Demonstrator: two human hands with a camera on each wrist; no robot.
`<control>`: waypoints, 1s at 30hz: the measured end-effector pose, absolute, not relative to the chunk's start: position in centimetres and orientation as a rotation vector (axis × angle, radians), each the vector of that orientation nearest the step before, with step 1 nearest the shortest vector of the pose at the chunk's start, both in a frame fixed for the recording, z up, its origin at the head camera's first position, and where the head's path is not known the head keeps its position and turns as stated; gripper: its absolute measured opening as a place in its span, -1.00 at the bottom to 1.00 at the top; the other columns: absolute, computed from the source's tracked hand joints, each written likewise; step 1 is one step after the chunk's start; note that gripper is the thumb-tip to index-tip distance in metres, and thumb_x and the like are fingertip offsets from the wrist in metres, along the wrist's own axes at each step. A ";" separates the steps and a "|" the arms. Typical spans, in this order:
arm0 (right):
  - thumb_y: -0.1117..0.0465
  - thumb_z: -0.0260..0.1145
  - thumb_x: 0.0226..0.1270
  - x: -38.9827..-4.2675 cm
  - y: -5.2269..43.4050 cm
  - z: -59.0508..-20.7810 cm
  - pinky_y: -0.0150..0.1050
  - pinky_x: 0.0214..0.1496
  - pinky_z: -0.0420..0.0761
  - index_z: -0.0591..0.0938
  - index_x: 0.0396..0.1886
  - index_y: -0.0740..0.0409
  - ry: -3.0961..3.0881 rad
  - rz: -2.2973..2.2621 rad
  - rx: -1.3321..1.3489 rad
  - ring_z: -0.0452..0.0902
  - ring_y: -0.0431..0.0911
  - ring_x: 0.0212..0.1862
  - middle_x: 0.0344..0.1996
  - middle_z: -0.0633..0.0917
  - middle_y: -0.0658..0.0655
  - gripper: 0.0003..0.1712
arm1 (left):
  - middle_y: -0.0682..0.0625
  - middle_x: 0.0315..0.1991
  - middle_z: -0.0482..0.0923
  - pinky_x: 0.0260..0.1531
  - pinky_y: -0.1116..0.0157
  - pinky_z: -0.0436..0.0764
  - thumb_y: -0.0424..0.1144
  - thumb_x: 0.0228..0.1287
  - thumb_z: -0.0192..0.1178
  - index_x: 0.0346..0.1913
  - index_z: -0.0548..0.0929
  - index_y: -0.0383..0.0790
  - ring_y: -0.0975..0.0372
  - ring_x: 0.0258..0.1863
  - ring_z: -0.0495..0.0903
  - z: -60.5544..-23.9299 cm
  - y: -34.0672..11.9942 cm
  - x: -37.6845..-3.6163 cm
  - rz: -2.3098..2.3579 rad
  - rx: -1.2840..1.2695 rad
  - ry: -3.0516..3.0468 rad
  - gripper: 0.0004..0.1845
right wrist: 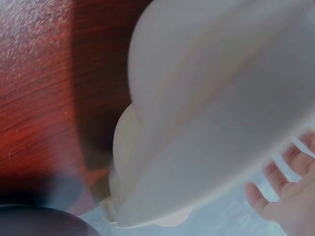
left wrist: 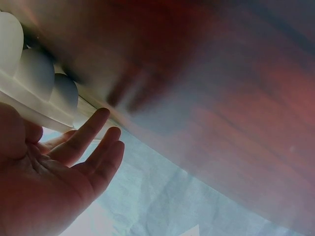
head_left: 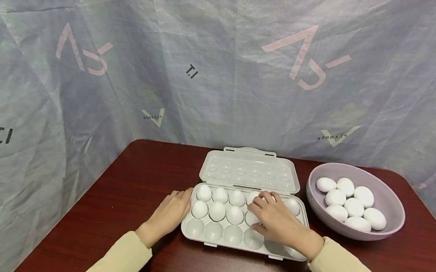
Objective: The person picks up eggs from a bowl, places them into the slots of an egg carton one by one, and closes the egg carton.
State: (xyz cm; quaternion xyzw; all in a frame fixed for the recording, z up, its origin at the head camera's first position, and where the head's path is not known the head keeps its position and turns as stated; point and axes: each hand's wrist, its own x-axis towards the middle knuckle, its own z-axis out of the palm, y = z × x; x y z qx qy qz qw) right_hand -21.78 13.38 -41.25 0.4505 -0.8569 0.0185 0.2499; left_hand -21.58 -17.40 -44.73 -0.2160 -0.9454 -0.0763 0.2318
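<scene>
A light grey plastic egg carton point(head_left: 245, 252) lies with its lid point(head_left: 249, 172) folded back. White eggs stand in its back two rows; the front-row cups at the left hold none. Over the carton's right half, my right hand point(head_left: 278, 219) has its fingertips and thumb around a white egg point(head_left: 252, 218) in the middle row, and covers the cups beneath the palm. The right wrist view hides its fingertips behind the carton wall point(right wrist: 211, 147). My left hand point(head_left: 171, 209) rests against the carton's left end, fingers loosely extended; the left wrist view shows these fingers point(left wrist: 83, 137) beside the carton.
At the right of the carton stands a pale purple bowl point(head_left: 396, 210) with several white eggs point(head_left: 354, 206) inside. Both stand on a dark red wooden table point(head_left: 119, 213). A grey printed cloth point(head_left: 215, 67) hangs behind the table and along its sides.
</scene>
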 end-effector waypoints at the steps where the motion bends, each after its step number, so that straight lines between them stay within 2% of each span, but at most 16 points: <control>1: -0.03 0.46 -0.22 -21.8 13.4 -41.2 -0.06 -0.09 0.37 0.54 -0.29 0.04 -2.342 0.047 1.224 0.38 -0.04 -0.16 -0.39 0.51 -0.04 -0.53 | -0.07 -0.38 0.60 -0.33 0.10 0.53 -0.30 0.28 -0.01 -0.04 0.47 -0.30 0.02 -0.31 0.57 -44.7 -17.4 -21.6 -0.211 -0.594 -2.599 -0.76; 9: -0.05 0.43 -0.13 -21.7 13.7 -40.4 -0.07 -0.06 0.36 0.55 -0.21 0.05 -2.406 0.087 1.203 0.39 -0.03 -0.11 -0.33 0.53 -0.04 -0.53 | -0.09 -0.35 0.61 -0.32 0.09 0.53 -0.30 0.28 -0.01 0.00 0.47 -0.32 0.02 -0.29 0.58 -44.7 -17.3 -21.6 -0.218 -0.588 -2.601 -0.73; 18: -0.03 0.40 -0.04 -22.3 15.5 -38.8 -0.05 -0.08 0.37 0.58 -0.25 0.06 -2.339 0.105 1.131 0.44 -0.02 -0.17 -0.33 0.57 -0.02 -0.61 | -0.07 -0.37 0.60 -0.35 0.10 0.53 -0.30 0.27 0.02 -0.02 0.48 -0.30 0.02 -0.31 0.57 -44.7 -17.3 -21.7 -0.217 -0.591 -2.594 -0.75; 30: 0.17 0.40 -0.06 -23.6 20.5 -36.6 0.03 -0.15 0.34 0.58 -0.27 0.16 -2.388 0.167 0.953 0.41 0.02 -0.19 -0.31 0.59 0.07 -0.68 | -0.10 -0.31 0.62 -0.31 0.08 0.53 -0.30 0.26 0.03 0.01 0.48 -0.33 0.01 -0.28 0.58 -44.7 -17.3 -21.5 -0.218 -0.579 -2.605 -0.71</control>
